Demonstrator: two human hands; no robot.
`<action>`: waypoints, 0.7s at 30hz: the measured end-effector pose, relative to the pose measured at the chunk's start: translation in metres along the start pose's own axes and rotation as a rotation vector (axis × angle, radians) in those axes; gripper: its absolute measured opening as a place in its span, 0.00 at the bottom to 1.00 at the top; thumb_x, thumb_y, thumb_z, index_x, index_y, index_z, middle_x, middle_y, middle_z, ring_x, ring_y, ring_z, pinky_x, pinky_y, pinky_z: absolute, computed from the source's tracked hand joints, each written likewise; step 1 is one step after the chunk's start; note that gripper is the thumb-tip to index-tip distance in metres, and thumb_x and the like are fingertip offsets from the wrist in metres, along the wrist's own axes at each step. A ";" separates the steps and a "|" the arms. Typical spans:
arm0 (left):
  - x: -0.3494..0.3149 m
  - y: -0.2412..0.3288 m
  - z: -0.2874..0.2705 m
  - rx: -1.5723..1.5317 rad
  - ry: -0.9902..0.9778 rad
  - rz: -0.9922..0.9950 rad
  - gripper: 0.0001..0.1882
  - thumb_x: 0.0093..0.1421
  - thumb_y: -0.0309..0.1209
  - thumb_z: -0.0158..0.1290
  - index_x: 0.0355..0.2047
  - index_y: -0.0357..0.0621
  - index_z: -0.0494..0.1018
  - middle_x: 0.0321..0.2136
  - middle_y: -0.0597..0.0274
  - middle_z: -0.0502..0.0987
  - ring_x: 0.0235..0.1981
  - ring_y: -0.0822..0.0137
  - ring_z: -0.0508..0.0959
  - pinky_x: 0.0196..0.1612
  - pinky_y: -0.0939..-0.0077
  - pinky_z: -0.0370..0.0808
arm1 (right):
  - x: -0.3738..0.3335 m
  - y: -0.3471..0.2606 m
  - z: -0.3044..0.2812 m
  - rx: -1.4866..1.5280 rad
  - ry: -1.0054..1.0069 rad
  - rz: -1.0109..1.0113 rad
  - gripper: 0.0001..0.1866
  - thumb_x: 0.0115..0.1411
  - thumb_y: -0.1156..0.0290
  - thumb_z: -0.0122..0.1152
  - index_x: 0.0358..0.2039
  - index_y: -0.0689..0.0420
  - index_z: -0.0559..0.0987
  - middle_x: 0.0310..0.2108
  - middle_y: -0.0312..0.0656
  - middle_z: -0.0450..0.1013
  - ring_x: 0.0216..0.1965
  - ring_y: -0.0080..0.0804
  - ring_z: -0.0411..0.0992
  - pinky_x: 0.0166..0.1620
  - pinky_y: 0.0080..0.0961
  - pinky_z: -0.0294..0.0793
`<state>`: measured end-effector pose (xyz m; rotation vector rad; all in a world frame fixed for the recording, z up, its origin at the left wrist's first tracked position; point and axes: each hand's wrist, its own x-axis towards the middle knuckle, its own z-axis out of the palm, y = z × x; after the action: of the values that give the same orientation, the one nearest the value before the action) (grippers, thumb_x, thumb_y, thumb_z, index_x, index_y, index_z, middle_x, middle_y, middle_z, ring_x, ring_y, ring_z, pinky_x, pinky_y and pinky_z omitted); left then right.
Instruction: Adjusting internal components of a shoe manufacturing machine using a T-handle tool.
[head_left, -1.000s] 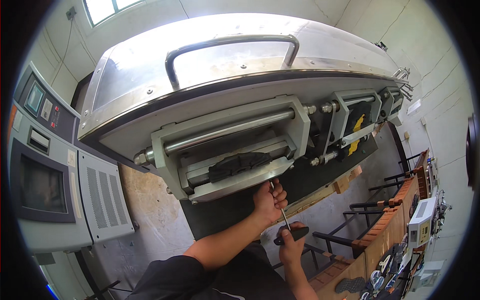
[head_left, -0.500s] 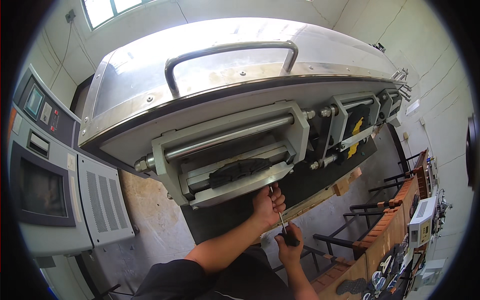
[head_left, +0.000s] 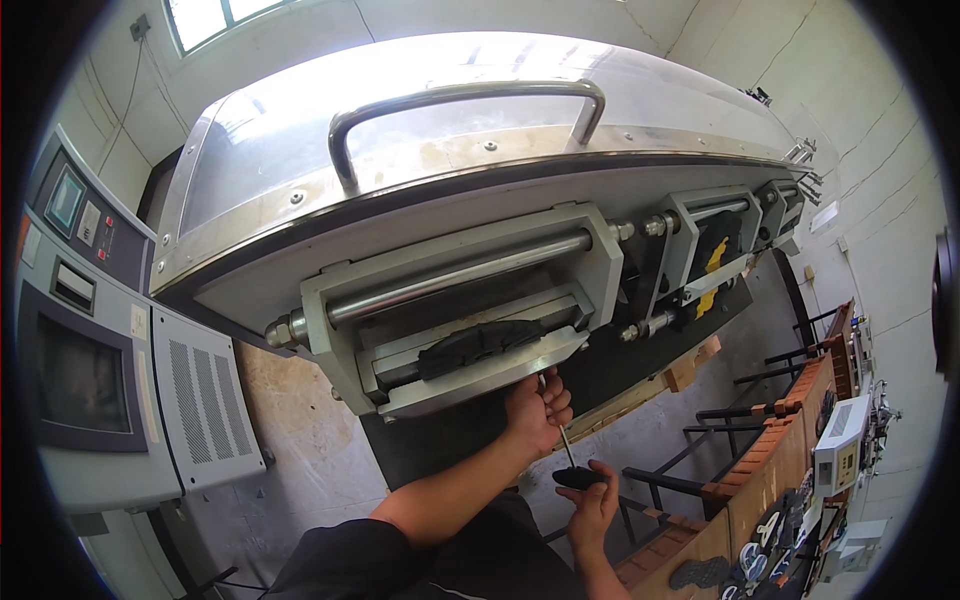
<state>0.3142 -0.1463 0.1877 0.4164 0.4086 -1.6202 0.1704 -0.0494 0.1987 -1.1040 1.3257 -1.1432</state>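
Observation:
My left hand (head_left: 535, 412) is closed around the upper part of a screwdriver's metal shaft, just under the silvery front bar (head_left: 490, 378) of a clamp frame. Lower and to the right, my right hand (head_left: 594, 508) grips the black handle of the screwdriver (head_left: 570, 452) with thumb and fingers. The shaft points up at the underside of the bar; its tip is hidden by my left fingers and the bar. A black shoe sole-like piece (head_left: 480, 345) lies in the clamp frame (head_left: 318, 310) behind the bar.
Above the clamp is a large metal machine cover with a curved handle (head_left: 465, 95). More clamp frames (head_left: 700, 225) line up at right, one holding a black and yellow piece. A grey control cabinet (head_left: 90, 360) stands left. A wooden bench (head_left: 735, 530) with shoe parts stands lower right.
My right hand has shifted its grip on the handle, its fingers now straighter and more of the handle showing. The left hand stays at the bar.

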 end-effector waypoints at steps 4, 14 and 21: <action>-0.003 -0.002 0.000 -0.030 -0.015 0.030 0.09 0.61 0.36 0.36 0.30 0.51 0.66 0.12 0.74 0.54 0.11 0.79 0.51 0.13 0.85 0.49 | 0.011 -0.003 0.000 0.219 0.019 0.241 0.27 0.61 0.46 0.40 0.40 0.61 0.68 0.26 0.43 0.68 0.25 0.33 0.71 0.21 0.25 0.72; -0.004 -0.008 -0.002 -0.034 -0.024 0.152 0.11 0.63 0.39 0.37 0.33 0.46 0.65 0.17 0.70 0.60 0.16 0.75 0.58 0.18 0.81 0.55 | 0.027 0.037 -0.007 0.203 0.117 0.308 0.25 0.59 0.50 0.46 0.46 0.58 0.68 0.39 0.45 0.67 0.37 0.33 0.68 0.43 0.31 0.68; -0.001 -0.005 -0.006 -0.024 -0.056 0.158 0.11 0.63 0.38 0.37 0.33 0.45 0.64 0.18 0.68 0.60 0.17 0.73 0.59 0.19 0.80 0.56 | 0.021 -0.042 0.006 -1.021 -0.374 -0.730 0.29 0.45 0.56 0.63 0.48 0.53 0.70 0.40 0.46 0.64 0.44 0.40 0.65 0.53 0.38 0.59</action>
<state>0.3095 -0.1419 0.1835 0.3751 0.3442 -1.4688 0.1763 -0.0757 0.2378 -2.5568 1.2190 -0.6091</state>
